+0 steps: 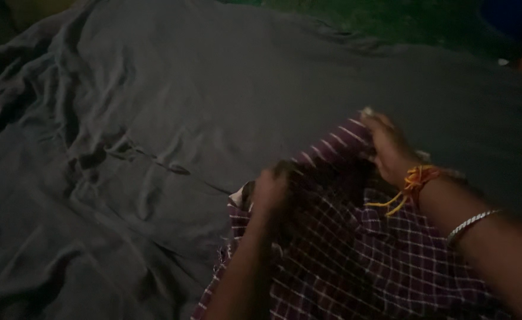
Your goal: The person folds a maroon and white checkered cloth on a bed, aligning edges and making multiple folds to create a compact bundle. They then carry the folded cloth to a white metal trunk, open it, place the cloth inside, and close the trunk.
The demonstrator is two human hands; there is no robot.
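Maroon white-checked cotton shirt [356, 255] on wrinkled dark grey sheet [154, 118]; left hand [271, 191] pinches collar edge, right hand [391, 148] grips far corner. Risk: dim light, loose pinch, fabric slipping, bunching.

Dim, blurred scene: the checked cloth [356, 255] runs off the bottom edge, and the left hand [271, 189] hides its own fingertips in folds.
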